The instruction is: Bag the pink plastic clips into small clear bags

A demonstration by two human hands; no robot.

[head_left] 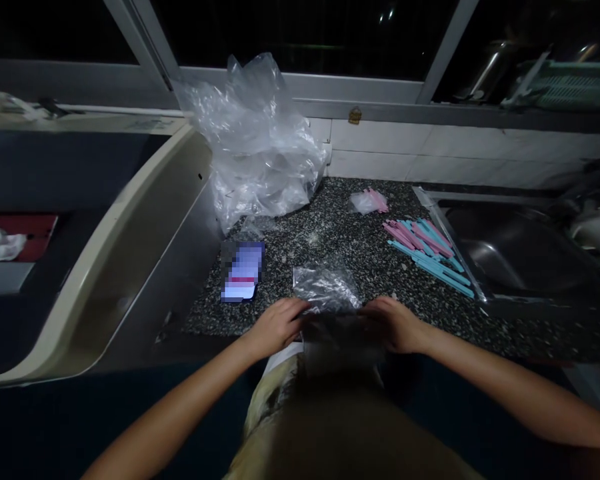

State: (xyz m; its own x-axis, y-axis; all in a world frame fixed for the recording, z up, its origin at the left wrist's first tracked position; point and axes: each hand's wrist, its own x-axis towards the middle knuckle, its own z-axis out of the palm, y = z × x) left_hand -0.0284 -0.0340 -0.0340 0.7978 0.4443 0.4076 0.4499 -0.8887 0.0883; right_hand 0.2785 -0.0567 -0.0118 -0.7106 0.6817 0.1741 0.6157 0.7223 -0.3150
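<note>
A clear plastic bag [327, 287] lies over the front edge of the counter, its lower part hanging toward my body. My left hand [280, 325] is closed on the bag's left side, thumb and fingers together. On the opposite side my right hand [393, 325] grips it too, with its fingertips partly in shadow. To the left of the bag a phone [244, 270] with a lit screen lies on the counter. Pink and blue plastic strips [427, 253] are spread in a loose pile to the right.
A large crumpled heap of clear plastic [265, 140] stands at the back left. Beside the wall is a small bag with pink strips [370, 200]. A metal sink [505, 247] bounds the right, and a beige-edged appliance [130, 200] the left. The speckled counter [280, 233] lies between.
</note>
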